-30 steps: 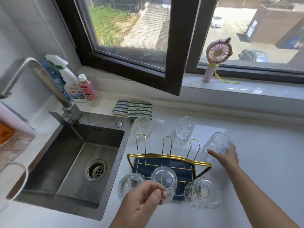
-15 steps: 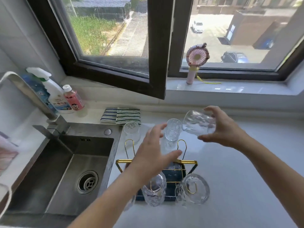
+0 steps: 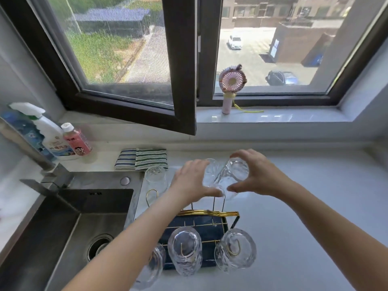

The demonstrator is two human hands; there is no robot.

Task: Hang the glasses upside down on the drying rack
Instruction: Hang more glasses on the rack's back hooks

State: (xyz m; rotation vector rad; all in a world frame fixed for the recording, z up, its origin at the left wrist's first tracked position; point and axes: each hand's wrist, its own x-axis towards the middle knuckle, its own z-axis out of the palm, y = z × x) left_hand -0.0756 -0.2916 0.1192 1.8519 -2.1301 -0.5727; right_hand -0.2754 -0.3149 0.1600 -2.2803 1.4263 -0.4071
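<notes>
- Glasses, clear and textured: one clear textured tumbler (image 3: 232, 177) is held tilted in the air above the far row of the rack, both hands on it.
- Right hand (image 3: 258, 175): curled round the tumbler's right side, thumb below, fingers over the top; firm grasp.
- Left hand (image 3: 192, 181): fingers spread, thumb tip touching the tumbler's lower left edge; whether the other fingers touch it cannot be told.
- Gold wire drying rack with dark blue drip mat (image 3: 201, 225): stands on the white countertop (image 3: 315, 217), just right of the steel sink (image 3: 69, 227).
- Near row of the rack: three clear glasses hang mouth-down on gold hooks, namely a left glass (image 3: 154, 267) partly hidden by the left forearm, a middle glass (image 3: 184, 253) and a right glass (image 3: 236, 249).
- Far row: one bare gold hook (image 3: 151, 196) visible at the left; other hooks hidden behind the hands.
- One more clear glass (image 3: 155, 178) stands upright on the countertop beyond the rack, near the sink corner. Another clear glass (image 3: 211, 169) shows between the hands, behind the held tumbler.
- Striped green and blue folded cloths (image 3: 142, 159) lie behind that glass.
- White spray bottle (image 3: 49, 135) and small pink bottle (image 3: 76, 139) stand at the far left by the steel tap (image 3: 31, 152).
- Pink handheld fan (image 3: 231, 89) stands upright on the windowsill.
</notes>
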